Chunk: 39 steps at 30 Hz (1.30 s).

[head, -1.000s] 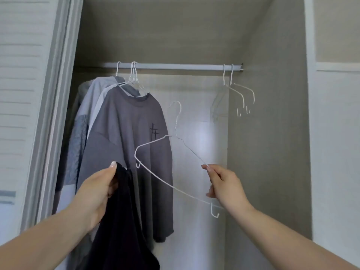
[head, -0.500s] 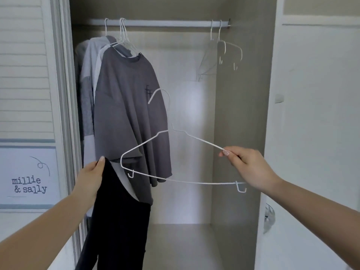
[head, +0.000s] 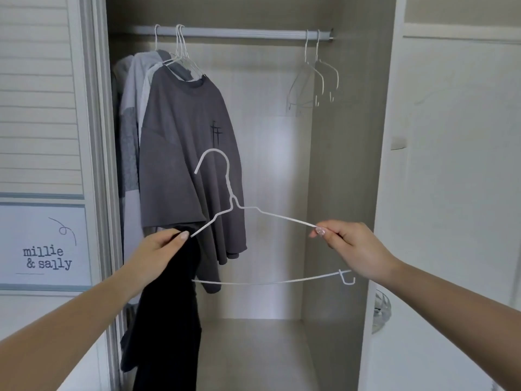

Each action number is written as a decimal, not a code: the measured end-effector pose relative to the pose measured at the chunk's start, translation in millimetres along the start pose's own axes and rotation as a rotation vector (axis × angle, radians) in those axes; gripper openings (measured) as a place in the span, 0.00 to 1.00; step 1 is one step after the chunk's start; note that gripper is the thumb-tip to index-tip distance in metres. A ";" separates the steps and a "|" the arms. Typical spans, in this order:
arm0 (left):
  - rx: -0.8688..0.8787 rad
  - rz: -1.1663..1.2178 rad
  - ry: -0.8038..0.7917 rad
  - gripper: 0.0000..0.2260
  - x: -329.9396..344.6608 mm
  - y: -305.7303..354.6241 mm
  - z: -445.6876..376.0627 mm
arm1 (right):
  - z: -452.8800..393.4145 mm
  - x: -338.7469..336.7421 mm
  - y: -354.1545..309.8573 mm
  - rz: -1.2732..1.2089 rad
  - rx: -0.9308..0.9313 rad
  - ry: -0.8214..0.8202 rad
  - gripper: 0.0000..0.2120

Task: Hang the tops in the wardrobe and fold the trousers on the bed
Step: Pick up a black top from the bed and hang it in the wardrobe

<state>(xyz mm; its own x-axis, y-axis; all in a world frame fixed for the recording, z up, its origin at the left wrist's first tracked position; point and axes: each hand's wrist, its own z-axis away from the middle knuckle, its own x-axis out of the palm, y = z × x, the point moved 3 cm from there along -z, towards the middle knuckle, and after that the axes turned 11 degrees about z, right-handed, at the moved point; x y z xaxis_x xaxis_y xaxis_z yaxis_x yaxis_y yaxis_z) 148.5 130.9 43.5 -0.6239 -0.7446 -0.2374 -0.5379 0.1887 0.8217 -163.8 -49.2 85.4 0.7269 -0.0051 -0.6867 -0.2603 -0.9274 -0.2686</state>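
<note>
White thin wire hanger [head: 262,221] is held in front of the open beige wardrobe [head: 346,165]; the right hand [head: 352,249] pinches its right shoulder, and its left end goes behind the black top [head: 169,306]. The left hand [head: 158,255] grips this black garment, which hangs down. Inside the wardrobe, on the grey metal rail [head: 239,33], three hangers with tops hang at left, the dark grey T-shirt [head: 183,153] in front. Two empty white hangers [head: 315,80] hang at right.
</note>
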 end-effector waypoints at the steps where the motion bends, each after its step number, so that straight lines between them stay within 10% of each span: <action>1: 0.028 -0.013 -0.033 0.11 5.3 6.3 1.1 | -0.6 1.5 -1.4 0.004 -0.003 -0.008 0.11; 9: 0.162 -0.050 0.063 0.18 35.1 35.0 9.9 | 0.0 15.7 -17.5 0.223 -0.092 0.071 0.07; 14: 0.081 -0.034 0.224 0.18 37.1 19.0 10.7 | 15.6 22.0 -43.6 0.840 -0.680 0.274 0.19; 18: 0.056 0.022 0.256 0.11 33.5 14.4 12.9 | 51.5 59.1 -61.7 0.680 -1.002 0.033 0.17; 30: 0.172 0.050 0.133 0.17 46.9 43.7 30.0 | 82.2 181.8 -79.9 0.101 -0.309 -0.664 0.40; 39: 0.087 0.133 0.177 0.32 22.5 40.2 40.1 | 86.3 196.3 -65.0 0.011 -0.246 -0.909 0.16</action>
<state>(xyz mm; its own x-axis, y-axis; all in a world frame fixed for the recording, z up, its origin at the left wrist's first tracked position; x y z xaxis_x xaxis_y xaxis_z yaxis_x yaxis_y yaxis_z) 90.1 147.4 50.5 -0.5875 -0.8087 -0.0294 -0.5095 0.3415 0.7898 -59.1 42.4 -90.2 -0.0769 0.1838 -0.9800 -0.0474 -0.9824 -0.1805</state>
